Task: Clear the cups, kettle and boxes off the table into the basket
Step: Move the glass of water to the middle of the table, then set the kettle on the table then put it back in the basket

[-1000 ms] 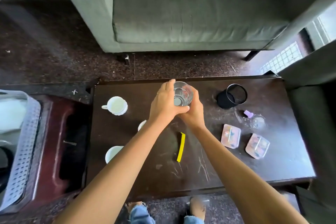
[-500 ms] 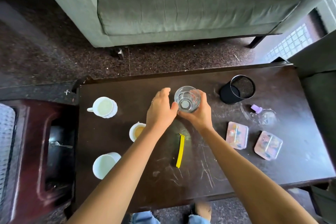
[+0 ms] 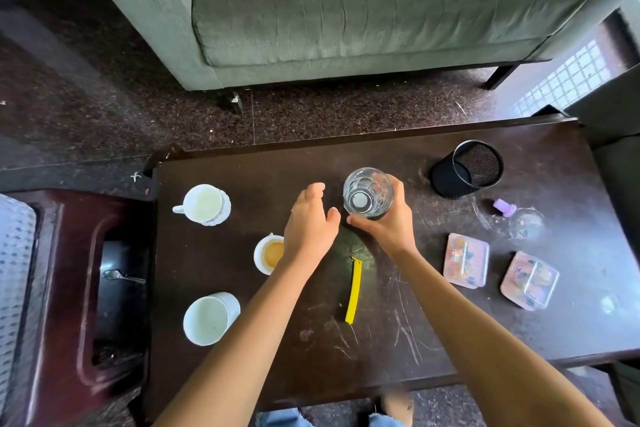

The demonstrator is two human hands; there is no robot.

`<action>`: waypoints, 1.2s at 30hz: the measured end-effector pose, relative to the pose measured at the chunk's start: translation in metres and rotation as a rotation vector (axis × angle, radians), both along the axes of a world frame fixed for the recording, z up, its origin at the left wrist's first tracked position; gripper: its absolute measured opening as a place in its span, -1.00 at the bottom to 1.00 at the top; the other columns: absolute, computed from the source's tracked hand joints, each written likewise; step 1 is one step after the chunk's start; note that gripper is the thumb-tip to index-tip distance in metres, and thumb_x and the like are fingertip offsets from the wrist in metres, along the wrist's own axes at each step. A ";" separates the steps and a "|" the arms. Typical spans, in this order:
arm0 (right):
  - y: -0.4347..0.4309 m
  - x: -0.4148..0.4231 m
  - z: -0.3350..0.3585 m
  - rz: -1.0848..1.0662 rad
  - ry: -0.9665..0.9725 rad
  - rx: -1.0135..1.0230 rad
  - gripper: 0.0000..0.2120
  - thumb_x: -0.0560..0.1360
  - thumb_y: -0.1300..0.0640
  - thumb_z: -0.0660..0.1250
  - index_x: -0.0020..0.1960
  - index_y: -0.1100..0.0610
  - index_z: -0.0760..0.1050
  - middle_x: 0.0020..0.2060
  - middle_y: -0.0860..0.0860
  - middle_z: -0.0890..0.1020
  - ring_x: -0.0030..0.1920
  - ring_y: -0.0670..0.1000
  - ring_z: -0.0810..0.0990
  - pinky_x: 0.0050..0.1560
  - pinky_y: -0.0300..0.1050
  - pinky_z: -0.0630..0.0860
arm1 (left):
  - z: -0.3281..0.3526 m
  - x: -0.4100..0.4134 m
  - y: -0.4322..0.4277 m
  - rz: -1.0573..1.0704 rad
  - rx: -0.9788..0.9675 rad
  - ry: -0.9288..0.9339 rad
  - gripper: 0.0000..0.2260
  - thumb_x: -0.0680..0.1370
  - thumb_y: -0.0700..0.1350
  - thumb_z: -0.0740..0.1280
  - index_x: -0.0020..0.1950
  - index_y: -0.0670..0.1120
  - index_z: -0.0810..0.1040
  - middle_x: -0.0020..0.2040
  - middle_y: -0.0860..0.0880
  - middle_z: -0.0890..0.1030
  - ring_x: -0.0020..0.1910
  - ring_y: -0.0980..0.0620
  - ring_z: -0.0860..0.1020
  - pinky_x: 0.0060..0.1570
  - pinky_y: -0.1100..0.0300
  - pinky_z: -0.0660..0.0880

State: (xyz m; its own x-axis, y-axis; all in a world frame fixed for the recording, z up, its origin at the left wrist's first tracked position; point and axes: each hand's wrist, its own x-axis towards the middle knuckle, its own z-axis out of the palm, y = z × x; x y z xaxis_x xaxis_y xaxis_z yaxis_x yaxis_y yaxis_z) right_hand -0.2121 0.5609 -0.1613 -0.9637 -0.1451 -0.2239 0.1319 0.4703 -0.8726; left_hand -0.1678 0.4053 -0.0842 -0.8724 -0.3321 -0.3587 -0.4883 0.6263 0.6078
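Slippage is looking possible, as the right hand (image 3: pixel 388 229) is gripping the smooth glass (image 3: pixel 368 192) alone while the left hand (image 3: pixel 311 222) is hovering slack and empty.

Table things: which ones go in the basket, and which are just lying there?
Job: glass in the right hand, handled white cup, cup with brown drink, plain white cup, left pink box, right pink box, basket.
Lying about: black mesh holder, yellow strip, purple cap, spoon.
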 end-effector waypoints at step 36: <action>-0.368 0.242 0.176 0.782 0.174 -0.350 -0.66 0.58 -0.05 0.21 0.23 0.13 0.50 0.10 -0.05 0.61 0.07 -0.17 0.55 0.06 -0.36 0.43 | 0.122 0.319 -0.229 1.047 0.120 0.400 -0.74 0.57 -0.25 0.23 0.25 -0.13 0.51 0.12 -0.03 0.61 0.04 0.13 0.54 -0.08 0.67 0.31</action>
State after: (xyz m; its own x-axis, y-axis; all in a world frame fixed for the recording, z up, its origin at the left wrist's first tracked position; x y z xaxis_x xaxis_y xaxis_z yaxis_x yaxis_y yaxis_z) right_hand 0.0296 0.1930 0.0145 -0.5751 -0.8121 0.0982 -0.2653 0.0716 -0.9615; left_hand 0.1517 0.1761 0.0376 -0.2440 -0.9501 -0.1941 -0.4954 -0.0500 0.8672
